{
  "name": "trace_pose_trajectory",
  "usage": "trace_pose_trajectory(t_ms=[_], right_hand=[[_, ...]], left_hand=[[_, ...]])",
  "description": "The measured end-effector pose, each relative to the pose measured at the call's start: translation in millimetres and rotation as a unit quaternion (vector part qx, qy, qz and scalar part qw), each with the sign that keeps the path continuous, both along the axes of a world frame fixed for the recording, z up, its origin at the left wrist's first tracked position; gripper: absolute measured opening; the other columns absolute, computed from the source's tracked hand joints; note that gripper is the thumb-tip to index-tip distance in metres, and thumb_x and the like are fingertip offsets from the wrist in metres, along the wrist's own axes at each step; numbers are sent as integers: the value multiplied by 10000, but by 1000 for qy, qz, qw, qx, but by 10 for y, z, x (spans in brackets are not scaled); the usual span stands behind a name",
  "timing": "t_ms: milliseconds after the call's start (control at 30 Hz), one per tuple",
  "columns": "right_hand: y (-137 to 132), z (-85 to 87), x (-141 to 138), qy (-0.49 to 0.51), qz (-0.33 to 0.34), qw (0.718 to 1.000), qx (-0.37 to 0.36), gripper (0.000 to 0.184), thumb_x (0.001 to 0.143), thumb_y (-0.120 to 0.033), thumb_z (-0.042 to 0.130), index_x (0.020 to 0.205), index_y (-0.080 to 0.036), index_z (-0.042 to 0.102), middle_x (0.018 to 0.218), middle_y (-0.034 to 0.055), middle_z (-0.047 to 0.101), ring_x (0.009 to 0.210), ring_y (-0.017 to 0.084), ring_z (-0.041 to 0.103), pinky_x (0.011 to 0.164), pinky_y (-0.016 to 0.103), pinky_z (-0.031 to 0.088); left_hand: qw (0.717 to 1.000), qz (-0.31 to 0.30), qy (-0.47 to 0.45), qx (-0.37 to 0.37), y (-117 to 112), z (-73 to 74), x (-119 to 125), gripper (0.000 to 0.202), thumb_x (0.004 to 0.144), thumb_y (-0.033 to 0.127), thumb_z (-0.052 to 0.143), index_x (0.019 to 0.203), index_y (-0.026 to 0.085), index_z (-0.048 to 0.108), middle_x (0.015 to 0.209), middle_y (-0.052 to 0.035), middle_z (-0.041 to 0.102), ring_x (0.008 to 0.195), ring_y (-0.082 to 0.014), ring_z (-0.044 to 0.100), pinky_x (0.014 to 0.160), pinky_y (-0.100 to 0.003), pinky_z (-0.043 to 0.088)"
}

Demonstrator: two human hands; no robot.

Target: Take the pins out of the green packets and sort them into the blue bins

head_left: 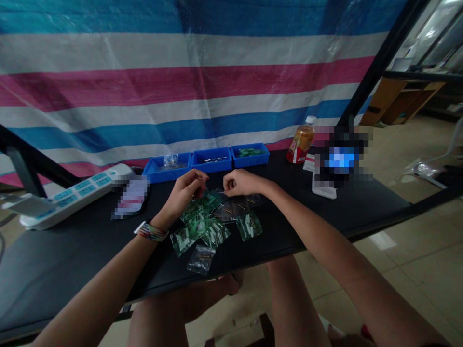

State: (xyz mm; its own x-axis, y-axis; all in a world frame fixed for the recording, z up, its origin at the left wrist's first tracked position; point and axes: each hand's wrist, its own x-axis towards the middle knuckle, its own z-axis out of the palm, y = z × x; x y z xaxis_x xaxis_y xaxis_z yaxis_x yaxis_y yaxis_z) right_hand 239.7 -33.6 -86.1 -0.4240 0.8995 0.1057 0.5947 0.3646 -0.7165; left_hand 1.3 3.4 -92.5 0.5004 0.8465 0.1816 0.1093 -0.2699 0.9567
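Observation:
My left hand (188, 188) is closed, thumb against the fingers, over the back of a pile of green plastic bags (200, 224) with pale pieces inside. What it pinches is too small to make out. Across from it, my right hand (240, 183) has its fingers curled into a pinch above clear bags (231, 209) that hold thin brass-coloured pieces. Whatever lies between those fingertips is also unclear. A single green bag (249, 225) sits right of the pile, and a small clear bag (201, 259) lies nearest the table's front edge.
Behind my hands, three blue trays (211, 160) stand in a row, with small parts and bags in them. A white power strip (77, 196) is at the left. On the right are a drink bottle (301, 140) and a white device (324, 187). A striped sheet (202, 86) hangs behind the black table (282, 231).

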Motion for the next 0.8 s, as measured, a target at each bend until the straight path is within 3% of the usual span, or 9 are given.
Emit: trace_pose_trajectory(t_ms=[233,433,633,800], right_hand=[[19,-24,-37,142,-4,989,-48,112,861,-196,742,818,-148,651,620,-40,619,519,108,604,528,222,456],[53,-60,-78,256,-23,966,-9,137,816,-219,765,827,-152,646,684,-13,666,584,119,658,527,212,513],[63,-103,-121,277,-32,960,18,111,807,-210,755,851,-155,668,727,0,685,605,127,667,529,221,516],[70,-117,-140,286,-40,957,18,133,811,-216,764,897,-161,680,837,14,704,621,110,666,537,213,526]], left_hand=[[998,7,39,44,6,-40,5,293,889,455,653,947,168,664,737,2,627,533,-118,530,481,-239,357],[996,-16,67,60,3,-20,9,363,932,494,584,938,154,708,761,-22,653,542,-131,576,489,-248,375],[997,-18,50,48,-15,10,27,389,915,530,642,789,164,683,673,-16,629,548,-136,583,518,-249,404],[999,-2,13,36,-20,-16,37,373,879,534,730,814,179,633,638,13,610,539,-125,560,513,-237,397]])
